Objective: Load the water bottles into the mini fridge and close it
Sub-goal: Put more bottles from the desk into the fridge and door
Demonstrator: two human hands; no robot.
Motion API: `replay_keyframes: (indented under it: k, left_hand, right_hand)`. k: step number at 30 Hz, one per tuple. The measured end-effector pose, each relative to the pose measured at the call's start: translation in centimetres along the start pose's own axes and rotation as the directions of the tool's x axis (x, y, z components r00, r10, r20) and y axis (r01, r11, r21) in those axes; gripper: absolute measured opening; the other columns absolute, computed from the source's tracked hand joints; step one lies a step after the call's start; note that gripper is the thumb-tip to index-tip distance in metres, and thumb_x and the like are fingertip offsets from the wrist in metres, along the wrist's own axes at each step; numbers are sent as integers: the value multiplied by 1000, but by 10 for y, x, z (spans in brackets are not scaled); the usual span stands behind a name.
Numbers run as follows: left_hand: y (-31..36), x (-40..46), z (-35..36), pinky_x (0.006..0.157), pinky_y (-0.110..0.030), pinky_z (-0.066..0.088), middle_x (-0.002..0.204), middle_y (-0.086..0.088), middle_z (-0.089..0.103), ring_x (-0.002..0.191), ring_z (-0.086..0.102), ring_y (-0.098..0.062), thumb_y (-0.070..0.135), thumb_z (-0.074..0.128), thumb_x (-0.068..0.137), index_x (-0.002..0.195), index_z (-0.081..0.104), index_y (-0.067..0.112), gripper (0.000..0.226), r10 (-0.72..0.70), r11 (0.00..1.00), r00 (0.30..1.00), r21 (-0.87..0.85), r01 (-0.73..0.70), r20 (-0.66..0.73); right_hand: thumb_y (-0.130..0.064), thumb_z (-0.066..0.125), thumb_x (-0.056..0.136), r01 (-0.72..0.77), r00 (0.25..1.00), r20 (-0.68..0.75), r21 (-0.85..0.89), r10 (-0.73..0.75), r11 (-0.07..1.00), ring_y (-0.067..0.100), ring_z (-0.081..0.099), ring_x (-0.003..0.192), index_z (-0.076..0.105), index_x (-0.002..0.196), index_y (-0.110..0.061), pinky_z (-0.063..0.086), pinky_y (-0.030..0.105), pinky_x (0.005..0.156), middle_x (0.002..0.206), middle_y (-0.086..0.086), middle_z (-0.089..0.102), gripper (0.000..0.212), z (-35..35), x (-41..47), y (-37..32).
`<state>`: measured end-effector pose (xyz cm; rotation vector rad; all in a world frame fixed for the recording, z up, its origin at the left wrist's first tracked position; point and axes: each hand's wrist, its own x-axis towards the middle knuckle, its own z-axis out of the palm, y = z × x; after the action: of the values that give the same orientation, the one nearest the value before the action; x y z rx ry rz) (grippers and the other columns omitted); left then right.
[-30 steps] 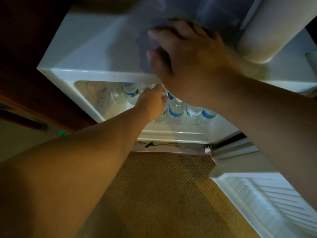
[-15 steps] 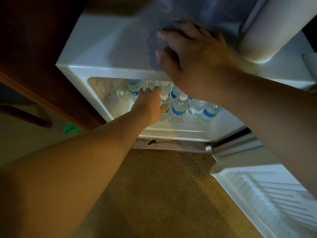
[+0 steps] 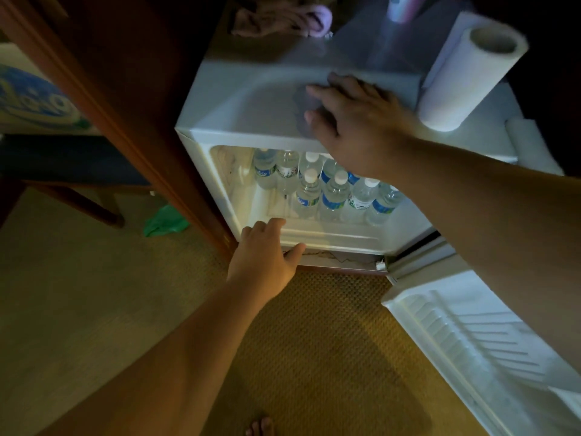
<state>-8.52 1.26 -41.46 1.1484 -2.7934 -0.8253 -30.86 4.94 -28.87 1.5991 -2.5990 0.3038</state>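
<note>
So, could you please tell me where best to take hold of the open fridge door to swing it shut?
Probably by its free outer edge, low right, farthest from the hinge. The door lies swung wide open, ribbed inner face up, so come from its far right side.

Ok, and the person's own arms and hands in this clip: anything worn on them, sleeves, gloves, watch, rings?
Nothing worn that shows. Both forearms are bare as far as the frame reaches, with no sleeve edge in view. The left hand and right hand have no gloves, and no watch, band or bracelet sits at either wrist. No rings can be made out, though the dim light and blur leave the fingers unclear.
</note>
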Motion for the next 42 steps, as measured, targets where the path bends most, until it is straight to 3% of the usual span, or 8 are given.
replay_keyframes:
  k: [9, 13, 19, 24, 28, 32, 39, 42]
  left_hand:
    - [58, -98, -137, 94, -35, 52, 123, 5, 60, 119, 53, -17, 55, 64, 94, 143, 51, 28, 57, -63, 980, 980, -197, 26, -186]
    - [99, -150, -225, 98, -34, 54, 124, 8, 62, 119, 55, -13, 53, 67, 93, 141, 54, 31, 54, -50, 981, 973, -196, 5, -226]
    - [179, -252, -386, 94, -29, 51, 121, 18, 57, 112, 52, -4, 50, 67, 91, 134, 60, 35, 47, 66, 984, 925, -129, -122, -374]
    - [248, -295, -462, 96, -41, 57, 117, 22, 55, 114, 59, -11, 50, 69, 87, 131, 56, 42, 46, 102, 955, 844, -184, -231, -527]
    - [288, -280, -503, 95, -36, 57, 123, 22, 51, 120, 57, -9, 52, 65, 88, 136, 53, 39, 51, 152, 936, 805, -177, -304, -574]
    - [307, -243, -523, 82, -10, 43, 128, 17, 58, 123, 52, -5, 47, 68, 92, 139, 55, 35, 50, 183, 913, 781, -192, -361, -597]
    - [316, -128, -532, 94, -25, 52, 122, 16, 61, 116, 55, -4, 43, 69, 95, 134, 61, 31, 42, 277, 868, 772, -195, -456, -572]
    - [322, -58, -535, 94, -31, 54, 121, 15, 62, 115, 54, -8, 39, 68, 96, 132, 60, 34, 38, 318, 878, 809, -169, -448, -493]
  right_hand:
    - [-47, 39, 106, -212, 954, 248, 161, 168, 964, 30, 26, 153, 36, 156, -23, 28, 47, 122, 164, 8, 31, 56, -77, -93, -47]
    - [-45, 51, 102, -253, 966, 126, 270, 226, 929, 24, 25, 153, 38, 156, -25, 32, 49, 122, 165, 3, 31, 59, -193, -162, -79]
    - [-41, 60, 97, -146, 945, -192, 480, 266, 865, 3, 23, 151, 42, 154, -35, 31, 31, 120, 161, -17, 32, 60, -413, -231, -111]
    - [-39, 64, 97, -105, 918, -287, 489, 274, 866, 2, 20, 150, 36, 155, -37, 30, 28, 118, 162, -17, 27, 65, -520, -240, -109]
    - [-36, 65, 97, -107, 911, -318, 436, 264, 894, 4, 22, 150, 39, 155, -35, 19, 17, 115, 161, -12, 34, 63, -564, -213, -99]
    - [-33, 65, 97, -100, 908, -323, 453, 267, 886, 10, 36, 142, 43, 152, -35, 33, 24, 113, 152, -11, 43, 59, -572, -183, -97]
    - [-38, 65, 97, -186, 891, -299, 448, 343, 875, 14, 43, 133, 37, 155, -38, 39, 26, 98, 144, -8, 46, 64, -571, -88, -72]
    - [-41, 65, 96, -244, 882, -273, 432, 383, 868, 11, 52, 113, 34, 155, -40, 45, 25, 90, 134, -6, 50, 66, -570, -31, -59]
